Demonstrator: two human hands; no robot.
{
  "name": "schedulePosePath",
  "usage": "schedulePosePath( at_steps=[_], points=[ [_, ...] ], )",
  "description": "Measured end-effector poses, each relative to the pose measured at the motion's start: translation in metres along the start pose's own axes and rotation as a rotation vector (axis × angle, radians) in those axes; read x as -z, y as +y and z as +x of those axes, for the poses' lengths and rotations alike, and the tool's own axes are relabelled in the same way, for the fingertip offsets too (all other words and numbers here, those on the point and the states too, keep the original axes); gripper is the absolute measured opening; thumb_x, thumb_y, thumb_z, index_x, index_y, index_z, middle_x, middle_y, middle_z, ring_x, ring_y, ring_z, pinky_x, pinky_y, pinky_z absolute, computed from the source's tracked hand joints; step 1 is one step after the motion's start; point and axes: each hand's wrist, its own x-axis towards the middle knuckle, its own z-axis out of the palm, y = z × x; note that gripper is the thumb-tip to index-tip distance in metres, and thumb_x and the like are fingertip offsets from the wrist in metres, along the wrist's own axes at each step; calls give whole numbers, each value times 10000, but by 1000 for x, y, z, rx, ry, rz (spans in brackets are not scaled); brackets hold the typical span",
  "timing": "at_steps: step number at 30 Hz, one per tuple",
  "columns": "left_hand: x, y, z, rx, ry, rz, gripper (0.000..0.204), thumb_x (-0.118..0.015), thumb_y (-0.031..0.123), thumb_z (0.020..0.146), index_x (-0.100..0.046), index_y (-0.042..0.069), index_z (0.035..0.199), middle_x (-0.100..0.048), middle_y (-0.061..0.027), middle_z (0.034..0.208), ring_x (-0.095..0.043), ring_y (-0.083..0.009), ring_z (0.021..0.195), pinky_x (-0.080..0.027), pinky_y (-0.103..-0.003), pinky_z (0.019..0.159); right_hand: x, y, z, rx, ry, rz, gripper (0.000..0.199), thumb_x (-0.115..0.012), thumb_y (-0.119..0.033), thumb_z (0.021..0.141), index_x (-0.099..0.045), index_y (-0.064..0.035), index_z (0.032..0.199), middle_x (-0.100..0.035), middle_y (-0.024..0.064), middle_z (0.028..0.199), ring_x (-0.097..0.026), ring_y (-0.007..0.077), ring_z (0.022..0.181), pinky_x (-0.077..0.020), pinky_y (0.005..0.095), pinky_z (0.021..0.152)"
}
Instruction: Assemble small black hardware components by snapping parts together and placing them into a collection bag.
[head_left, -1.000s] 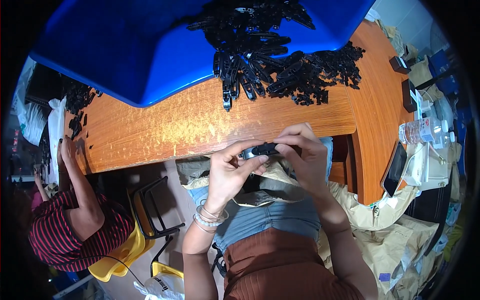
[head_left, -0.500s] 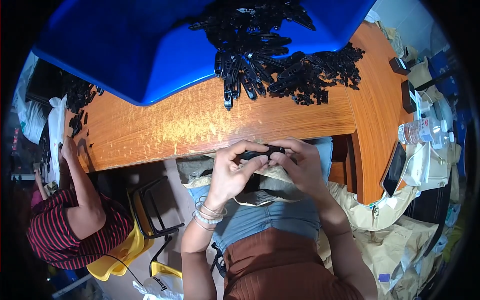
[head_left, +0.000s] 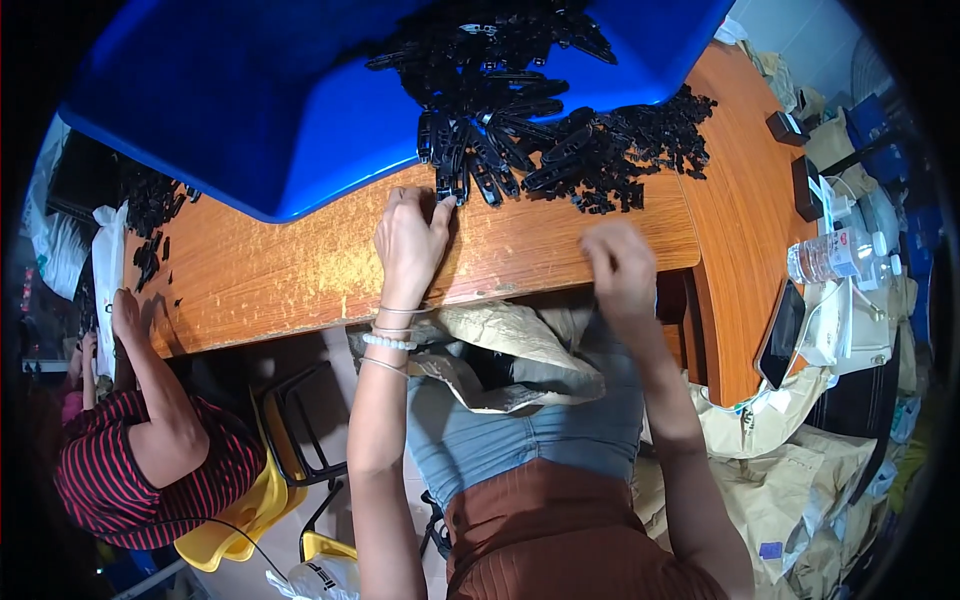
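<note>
Co-worker in a striped shirt point(head_left: 150, 470) sat way over at my 9 o'clock on a yellow chair point(head_left: 240, 515). My left hand point(head_left: 410, 240) was flat on the wooden table point(head_left: 280, 275), fingers stretched out loose toward 12 o'clock, tips touching the nearest of the black plastic parts point(head_left: 530, 140) where the pile spilled off the blue tray point(head_left: 250, 110). Nothing gripped there. My right hand point(head_left: 620, 270) sat at the table edge around 1 o'clock, fingers curled, but blurry, so I couldn't tell if it held anything. Water bottle point(head_left: 835, 255) lay out at 3 o'clock.
</note>
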Motion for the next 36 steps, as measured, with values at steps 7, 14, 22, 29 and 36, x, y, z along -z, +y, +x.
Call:
schedulePosePath(
  at_steps=[7, 14, 22, 29, 36],
  points=[
    [4, -20, -7, 81, 41, -65, 251, -668, 189, 724, -637, -47, 804, -632, -187, 812, -614, -343, 732, -469, -389, 686, -4, 37, 28, -42, 35, -331, 92, -641, -58, 787, -627, 15, 841, -599, 116, 847, -544, 290, 802, -423, 368, 734],
    [16, -13, -37, 276, 68, -906, 175, -585, -21, 829, -585, -41, 1002, -646, -105, 806, -619, -120, 631, -499, -213, 551, -10, 28, 18, 52, 143, -60, 74, -638, 66, 739, -599, 11, 770, -601, 105, 798, -565, 237, 776, -462, 314, 674],
    [29, 22, -68, 250, -427, -1190, 285, -665, -62, 765, -612, -29, 1044, -667, -98, 870, -647, -119, 687, -532, -204, 611, 4, -21, 8, 168, 120, 184, 160, -643, 98, 715, -641, 11, 849, -662, 113, 825, -604, 226, 729, -482, 294, 660],
    [36, 43, -77, 148, -494, -1130, 268, -626, -73, 801, -580, -58, 1065, -666, -103, 842, -659, -137, 723, -546, -220, 650, 8, -38, 8, 298, -58, 367, 257, -652, 104, 671, -652, -24, 894, -647, 89, 815, -589, 215, 701, -461, 291, 610],
    [34, 49, -81, 230, -476, -1208, 218, -625, -67, 803, -569, -65, 1014, -657, -96, 864, -654, -133, 714, -550, -222, 665, 8, -40, 1, 391, -103, 262, 284, -668, 63, 672, -656, -50, 933, -616, 70, 821, -557, 211, 717, -444, 289, 614]
  ],
)
